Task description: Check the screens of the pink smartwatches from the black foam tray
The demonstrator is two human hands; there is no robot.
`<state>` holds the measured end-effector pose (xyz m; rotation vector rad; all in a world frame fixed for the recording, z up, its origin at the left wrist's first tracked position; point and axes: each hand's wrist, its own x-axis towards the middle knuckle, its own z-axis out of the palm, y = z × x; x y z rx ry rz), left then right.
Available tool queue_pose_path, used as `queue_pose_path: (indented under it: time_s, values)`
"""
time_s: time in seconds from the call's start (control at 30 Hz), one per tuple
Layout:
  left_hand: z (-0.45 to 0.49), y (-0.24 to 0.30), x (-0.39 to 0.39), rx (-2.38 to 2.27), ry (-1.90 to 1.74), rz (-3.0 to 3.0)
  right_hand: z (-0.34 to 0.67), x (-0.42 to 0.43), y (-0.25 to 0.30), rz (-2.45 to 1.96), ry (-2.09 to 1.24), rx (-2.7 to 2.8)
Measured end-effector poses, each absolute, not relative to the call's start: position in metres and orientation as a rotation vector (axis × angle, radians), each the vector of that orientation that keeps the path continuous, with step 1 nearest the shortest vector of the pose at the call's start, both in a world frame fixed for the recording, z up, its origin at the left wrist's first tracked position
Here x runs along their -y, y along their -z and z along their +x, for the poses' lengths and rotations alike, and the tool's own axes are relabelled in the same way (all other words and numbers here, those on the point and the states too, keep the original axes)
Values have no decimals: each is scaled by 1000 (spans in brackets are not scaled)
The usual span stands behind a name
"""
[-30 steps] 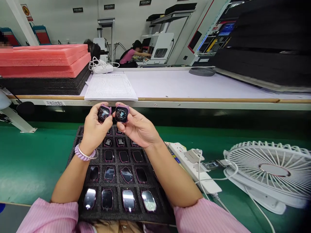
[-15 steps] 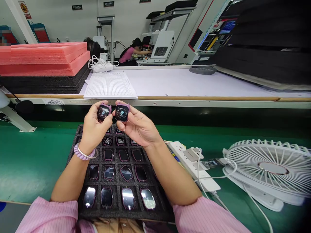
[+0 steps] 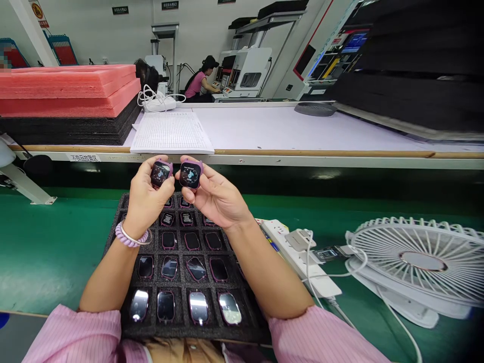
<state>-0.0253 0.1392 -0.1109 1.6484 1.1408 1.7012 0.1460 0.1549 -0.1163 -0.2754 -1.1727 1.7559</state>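
Two purple-cased smartwatches without straps are held side by side above the far end of a black foam tray (image 3: pixel 177 282). My left hand (image 3: pixel 148 194) is closed on one smartwatch (image 3: pixel 160 173), thumb at its lower right edge. The other smartwatch (image 3: pixel 190 175) sits in the fingers of my right hand (image 3: pixel 221 199), gripped by its sides. Both screens are lit and show a dial-like picture with small text. Below, the tray's compartments hold several more watches; those in the far rows show lit text, the nearer ones are dark or reflecting light. My forearms cover parts of the tray.
Right of the tray lie a white power strip (image 3: pixel 302 259) with cables and a white fan (image 3: pixel 419 267). On the raised shelf are printed sheets (image 3: pixel 172 133), red foam (image 3: pixel 68 91) and a black stack (image 3: pixel 408 75). A co-worker (image 3: pixel 200 83) sits at a machine behind.
My hands and both smartwatches stay almost still. In the background, the co-worker has sat more upright and drawn an arm back from the machine.
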Motion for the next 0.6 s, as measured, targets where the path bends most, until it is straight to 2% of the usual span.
queue_pose_path:
  time_s: [0.6]
  values:
    - [-27,111,-140,-1145,-1669,1687,146,-154,118,-304,-1708,1220]
